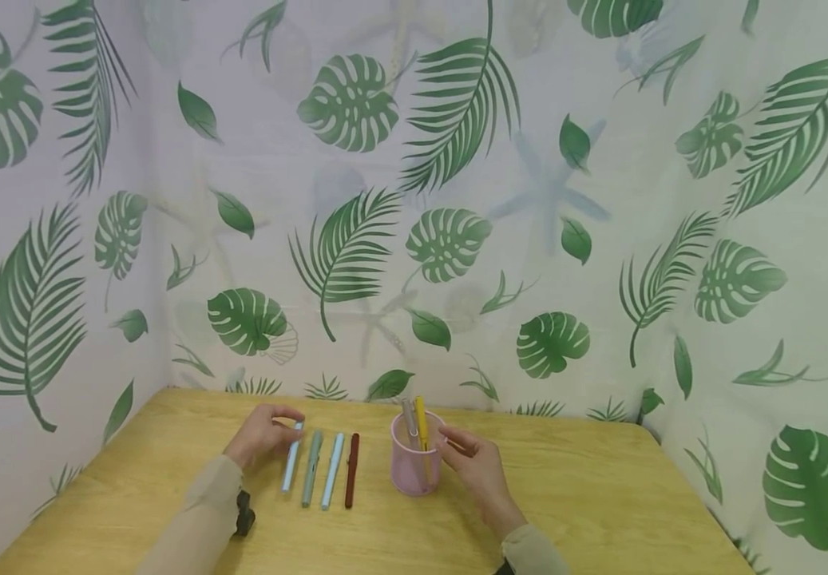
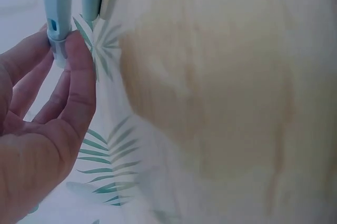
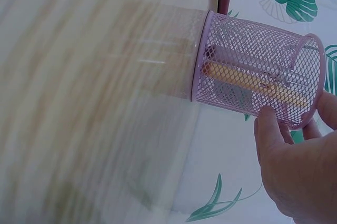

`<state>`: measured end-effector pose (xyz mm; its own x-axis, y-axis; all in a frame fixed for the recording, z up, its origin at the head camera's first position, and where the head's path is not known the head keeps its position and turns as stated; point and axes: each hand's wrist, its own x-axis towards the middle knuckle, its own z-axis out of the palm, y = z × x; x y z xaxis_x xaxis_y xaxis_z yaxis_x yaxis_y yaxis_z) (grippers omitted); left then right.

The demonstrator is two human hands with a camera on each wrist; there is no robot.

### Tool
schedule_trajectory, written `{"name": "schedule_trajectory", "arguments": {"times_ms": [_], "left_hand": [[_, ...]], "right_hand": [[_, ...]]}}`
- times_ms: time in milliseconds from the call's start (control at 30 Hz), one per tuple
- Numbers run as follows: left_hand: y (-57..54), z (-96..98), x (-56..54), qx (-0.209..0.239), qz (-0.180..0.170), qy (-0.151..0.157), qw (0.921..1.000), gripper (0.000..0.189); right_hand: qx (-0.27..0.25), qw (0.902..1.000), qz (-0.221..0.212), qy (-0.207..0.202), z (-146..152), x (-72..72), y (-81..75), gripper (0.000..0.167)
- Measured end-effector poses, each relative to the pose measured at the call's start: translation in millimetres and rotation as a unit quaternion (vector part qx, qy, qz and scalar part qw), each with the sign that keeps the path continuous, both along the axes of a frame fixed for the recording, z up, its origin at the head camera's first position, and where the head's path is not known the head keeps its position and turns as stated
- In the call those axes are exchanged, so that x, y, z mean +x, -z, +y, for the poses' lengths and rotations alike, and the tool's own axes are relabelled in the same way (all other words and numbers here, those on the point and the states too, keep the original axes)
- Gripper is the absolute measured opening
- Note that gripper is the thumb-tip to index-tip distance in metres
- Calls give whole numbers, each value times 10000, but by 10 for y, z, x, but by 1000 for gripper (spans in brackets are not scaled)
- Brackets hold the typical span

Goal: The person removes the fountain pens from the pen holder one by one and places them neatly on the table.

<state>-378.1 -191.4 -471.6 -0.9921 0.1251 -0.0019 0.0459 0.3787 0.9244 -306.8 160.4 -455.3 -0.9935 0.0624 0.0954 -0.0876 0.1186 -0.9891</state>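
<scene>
At the left end of a row of pens, my left hand [image 1: 264,434] pinches the far end of a light blue pen [image 1: 290,463] between thumb and fingers. The left wrist view shows the pen's tip end [image 2: 59,50] between the fingertips. A grey-green pen [image 1: 311,469], a second light blue pen [image 1: 332,473] and a dark red pen [image 1: 352,471] lie beside it. My right hand [image 1: 480,475] holds the right side of a pink mesh pen holder [image 3: 253,34] near its rim. Inside that upright holder stand a yellow pen [image 1: 421,422] and a grey pen [image 1: 410,419].
The wooden table [image 1: 600,511] carries the pens and the holder. Leaf-patterned cloth [image 1: 356,239] hangs behind the table and along both sides. A black wrist device [image 1: 244,513] sits at the left sleeve.
</scene>
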Motion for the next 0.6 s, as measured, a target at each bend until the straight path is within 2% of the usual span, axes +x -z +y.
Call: {"name": "schedule_trajectory", "arguments": {"times_ms": [167, 267, 467, 600], "left_hand": [[27, 7, 5, 72, -348, 200, 9992, 40], [11, 20, 23, 20, -499, 220, 9985, 42], [-24, 51, 36, -248, -458, 210, 9984, 55], [-38, 66, 48, -493, -462, 168, 9976, 53]], "right_hand": [[-60, 10000, -6, 18, -6, 3, 16, 37], [-44, 10000, -2, -6, -7, 10, 17, 37], [16, 10000, 35, -55, -7, 24, 9, 38], [44, 10000, 46, -36, -9, 20, 16, 38]]}}
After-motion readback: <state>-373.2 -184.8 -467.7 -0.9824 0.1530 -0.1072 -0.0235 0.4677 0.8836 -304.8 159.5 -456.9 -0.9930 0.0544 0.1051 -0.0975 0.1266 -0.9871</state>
